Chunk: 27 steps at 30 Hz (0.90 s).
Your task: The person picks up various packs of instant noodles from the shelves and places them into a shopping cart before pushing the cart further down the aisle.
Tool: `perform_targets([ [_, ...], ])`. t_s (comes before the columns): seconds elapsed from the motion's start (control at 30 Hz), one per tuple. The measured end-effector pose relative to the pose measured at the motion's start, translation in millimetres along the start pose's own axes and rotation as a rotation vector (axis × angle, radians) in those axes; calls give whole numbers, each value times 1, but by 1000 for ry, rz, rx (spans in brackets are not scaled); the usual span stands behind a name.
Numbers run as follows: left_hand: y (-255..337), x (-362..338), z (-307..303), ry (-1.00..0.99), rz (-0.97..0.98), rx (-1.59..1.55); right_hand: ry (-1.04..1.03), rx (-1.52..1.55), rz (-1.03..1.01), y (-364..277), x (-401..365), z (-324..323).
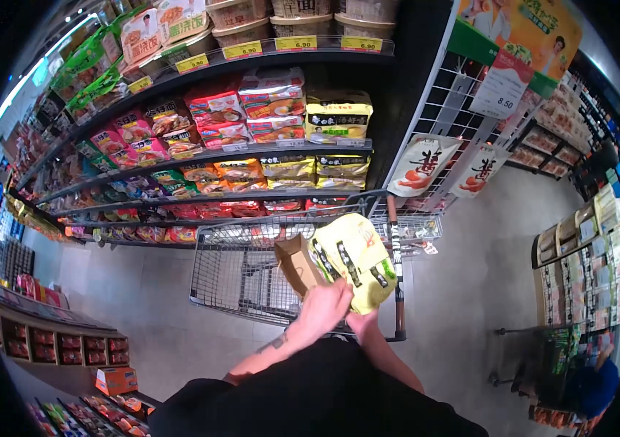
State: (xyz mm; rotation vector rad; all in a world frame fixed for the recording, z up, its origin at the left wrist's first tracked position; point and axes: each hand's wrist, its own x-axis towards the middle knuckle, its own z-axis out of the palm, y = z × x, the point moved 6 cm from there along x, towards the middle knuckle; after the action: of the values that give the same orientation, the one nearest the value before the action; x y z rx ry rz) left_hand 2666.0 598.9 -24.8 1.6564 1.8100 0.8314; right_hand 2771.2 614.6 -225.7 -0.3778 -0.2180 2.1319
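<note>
A yellow pack of instant noodles [353, 258] with black label strips is held up over the near end of the shopping cart [215, 273]. My right hand [363, 320] grips its lower edge from beneath, most of the fingers hidden behind it. At the pack's lower left side, my left hand [324, 306] is closed with curled fingers against the wrapper. An open brown cardboard box [297, 266] sits tilted in the cart, just left of the pack. The cart's handle [399, 284] runs along the right of the pack.
Ahead stands a shelf [237, 151] of bagged noodles, with similar yellow packs [339, 116] at its right end. White pouches [424, 164] hang on a wire rack. At right are a person in blue [590, 386] and another cart [543, 349]. Grey floor [463, 291] lies between.
</note>
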Motion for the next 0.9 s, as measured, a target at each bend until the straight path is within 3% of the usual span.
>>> perform_targets([
  [0.07,-5,-8,11,-37,49,-44,44,-978,-255,-7,7,-50],
  [0.13,1,-10,3,-93,141,-97,1,-963,-271,-7,16,-32],
  [0.23,-14,-3,-25,-88,55,-138,-105,-912,-340,-32,40,4],
  [0.3,-30,15,-58,193,56,-147,-171,-881,-393,-53,60,34],
  [0.33,-33,26,-80,357,171,-146,-204,-867,-421,-70,75,50],
  [0.4,-30,54,-114,496,334,42,-270,-840,-480,-78,85,79],
  [0.43,-28,72,-125,475,361,26,14,-133,-109,-73,110,68],
  [0.47,-33,92,-129,401,354,-104,-125,-193,-203,-80,121,91],
  [0.53,-26,133,-134,262,450,-51,-64,-158,-213,-94,159,117],
  [0.63,-17,194,-150,280,539,-61,41,-252,-274,-121,194,161],
  [0.73,-5,257,-170,241,639,-21,-48,-264,-349,-151,227,209],
  [0.9,1,341,-188,354,693,127,-56,-358,-336,-196,290,239],
])
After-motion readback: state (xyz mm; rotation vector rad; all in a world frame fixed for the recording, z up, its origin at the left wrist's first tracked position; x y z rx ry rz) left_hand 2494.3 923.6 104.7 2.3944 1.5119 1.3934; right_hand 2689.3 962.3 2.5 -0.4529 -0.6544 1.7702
